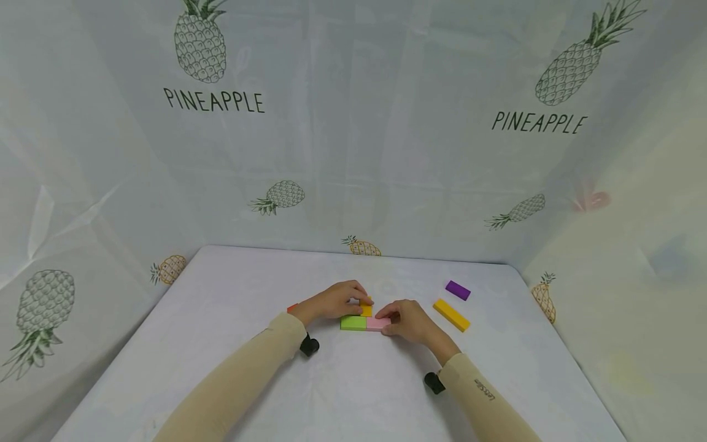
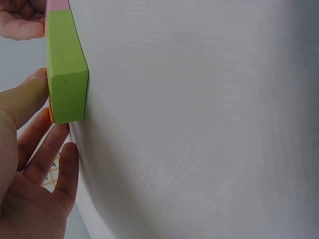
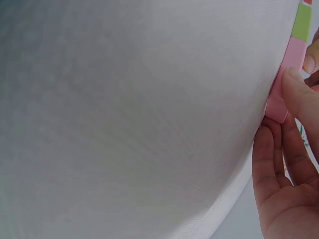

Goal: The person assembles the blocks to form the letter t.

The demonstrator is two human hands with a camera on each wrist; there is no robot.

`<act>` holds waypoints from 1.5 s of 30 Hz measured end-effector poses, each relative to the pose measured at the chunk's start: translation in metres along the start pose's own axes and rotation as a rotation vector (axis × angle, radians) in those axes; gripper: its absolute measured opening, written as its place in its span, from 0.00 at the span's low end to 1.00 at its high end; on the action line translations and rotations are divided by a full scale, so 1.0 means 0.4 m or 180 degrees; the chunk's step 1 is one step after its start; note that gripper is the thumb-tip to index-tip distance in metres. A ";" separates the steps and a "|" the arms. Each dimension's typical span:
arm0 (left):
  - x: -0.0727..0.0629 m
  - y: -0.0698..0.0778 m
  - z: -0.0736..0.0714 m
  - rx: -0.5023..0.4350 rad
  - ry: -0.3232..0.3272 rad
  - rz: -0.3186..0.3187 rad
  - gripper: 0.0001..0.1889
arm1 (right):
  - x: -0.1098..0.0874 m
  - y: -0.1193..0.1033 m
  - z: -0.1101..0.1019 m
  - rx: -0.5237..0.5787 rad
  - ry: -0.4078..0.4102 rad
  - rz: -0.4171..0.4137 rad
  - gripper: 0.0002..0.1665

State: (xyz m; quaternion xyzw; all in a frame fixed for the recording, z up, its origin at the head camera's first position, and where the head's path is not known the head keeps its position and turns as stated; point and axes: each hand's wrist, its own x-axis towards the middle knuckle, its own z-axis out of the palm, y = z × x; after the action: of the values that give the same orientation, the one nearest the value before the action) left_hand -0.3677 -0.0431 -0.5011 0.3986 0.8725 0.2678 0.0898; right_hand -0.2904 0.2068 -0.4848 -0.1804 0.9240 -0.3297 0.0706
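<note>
A lime-green block [image 1: 353, 323] and a pink block [image 1: 377, 324] lie end to end on the white table. Just behind them is a yellow block [image 1: 366, 308], partly covered by my left hand [image 1: 337, 299], whose thumb and fingers pinch it. In the left wrist view, the left thumb [image 2: 31, 94] is right beside the green block. My right hand [image 1: 410, 320] grips the pink block at its right end, thumb [image 3: 298, 89] on one side and fingers around the other. Behind my left wrist an orange-red block [image 1: 292, 307] is mostly hidden.
To the right of my right hand lie a long yellow-orange block [image 1: 451, 315] and, farther back, a purple block [image 1: 458, 290]. A white curtain [image 1: 386, 153] printed with pineapples hangs behind the table [image 1: 265, 270] and along its sides.
</note>
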 end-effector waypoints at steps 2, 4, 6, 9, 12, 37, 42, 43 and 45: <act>0.000 0.001 -0.001 0.0010 -0.0003 0.0001 0.16 | 0.000 -0.001 0.000 0.0004 -0.0003 0.0030 0.14; 0.000 0.003 -0.001 0.0012 -0.0008 -0.0007 0.16 | 0.001 -0.001 0.001 0.0005 0.0001 0.0062 0.14; -0.001 0.004 -0.002 0.0031 -0.0010 -0.0002 0.16 | 0.001 -0.001 0.002 0.0019 0.0002 0.0077 0.14; -0.002 0.005 -0.003 0.0060 -0.0018 0.0018 0.16 | 0.002 -0.001 0.003 0.0051 -0.0005 0.0096 0.14; -0.004 0.007 -0.005 0.0092 -0.0017 0.0057 0.16 | 0.002 -0.001 0.003 0.0065 -0.0008 0.0084 0.14; -0.007 0.013 -0.003 0.0086 0.0023 0.0064 0.16 | 0.003 0.003 0.003 0.0006 0.0017 -0.0005 0.14; -0.007 0.012 -0.006 0.0154 -0.0003 0.0124 0.16 | 0.003 0.005 0.003 0.0030 0.0000 0.0027 0.14; -0.008 0.012 -0.007 0.0172 -0.0003 0.0139 0.16 | 0.003 0.005 0.003 0.0029 -0.0007 0.0029 0.14; -0.010 0.011 -0.009 0.0186 -0.0009 0.0160 0.17 | 0.005 0.005 0.004 0.0032 -0.0025 0.0029 0.14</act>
State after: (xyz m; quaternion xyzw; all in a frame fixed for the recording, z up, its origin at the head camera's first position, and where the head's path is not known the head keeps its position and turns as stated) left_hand -0.3635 -0.0451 -0.4958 0.4233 0.8695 0.2438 0.0727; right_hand -0.2924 0.2066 -0.4872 -0.1771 0.9229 -0.3333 0.0766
